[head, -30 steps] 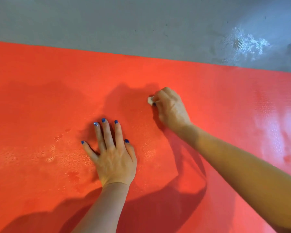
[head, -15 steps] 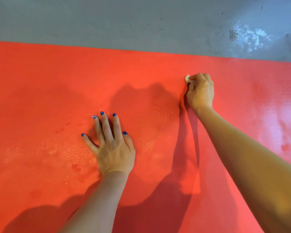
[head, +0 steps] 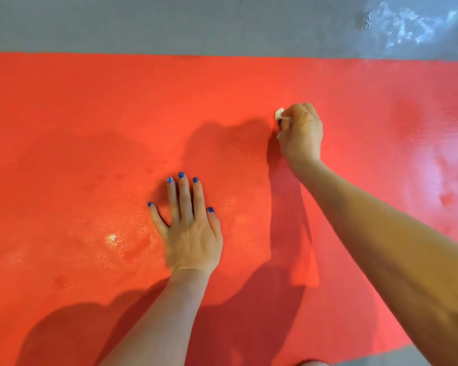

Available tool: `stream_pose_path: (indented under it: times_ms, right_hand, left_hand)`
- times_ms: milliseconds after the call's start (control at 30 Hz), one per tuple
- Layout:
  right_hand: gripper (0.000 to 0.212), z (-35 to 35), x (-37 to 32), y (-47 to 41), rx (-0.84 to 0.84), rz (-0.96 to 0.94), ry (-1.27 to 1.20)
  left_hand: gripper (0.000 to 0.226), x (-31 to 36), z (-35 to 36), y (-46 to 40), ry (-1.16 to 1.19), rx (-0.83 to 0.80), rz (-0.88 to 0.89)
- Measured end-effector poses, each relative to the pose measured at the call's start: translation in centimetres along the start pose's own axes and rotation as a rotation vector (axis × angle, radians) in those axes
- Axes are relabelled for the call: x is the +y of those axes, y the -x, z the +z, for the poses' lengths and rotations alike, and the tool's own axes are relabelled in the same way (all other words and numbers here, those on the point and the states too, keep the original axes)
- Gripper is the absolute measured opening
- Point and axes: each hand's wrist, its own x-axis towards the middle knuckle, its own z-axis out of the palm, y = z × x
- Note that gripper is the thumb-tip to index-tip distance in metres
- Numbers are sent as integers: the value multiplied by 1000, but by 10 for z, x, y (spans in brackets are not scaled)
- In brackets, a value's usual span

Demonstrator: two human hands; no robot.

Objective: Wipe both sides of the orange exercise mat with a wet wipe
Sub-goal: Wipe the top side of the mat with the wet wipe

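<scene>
The small crumpled white wet wipe (head: 279,113) is gripped by the right hand (head: 300,136) and has been drawn back from the far edge of the flat orange foam exercise mat (head: 90,114). The left hand (head: 189,228) is still pressed flat, fingers spread. Wiping of this side is judged unfinished.

Left hand (head: 189,228) flat on orange mat (head: 77,114), right hand (head: 300,133) gripping wet wipe (head: 279,113) — grey floor (head: 169,22) beyond

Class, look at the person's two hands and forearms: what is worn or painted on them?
Both forearms are bare, with no sleeves, watch or rings in view. The left hand has blue nail polish, one nail glittery. The right hand shows one blue nail.
</scene>
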Motion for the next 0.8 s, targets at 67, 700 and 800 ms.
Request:
stream_pose_path:
  times_ms: [67, 700, 800]
  right_hand:
    - [13, 10, -18, 42, -10, -190, -64]
    - [19, 5, 3, 92, -112, -362, -62]
    - [18, -12, 33, 74, 43, -83, -73]
  left_hand:
    - [64, 1, 0, 2, -1, 4, -1]
    - [62, 1, -1, 1, 13, 45, 19]
    - [62, 2, -1, 1, 15, 28, 12]
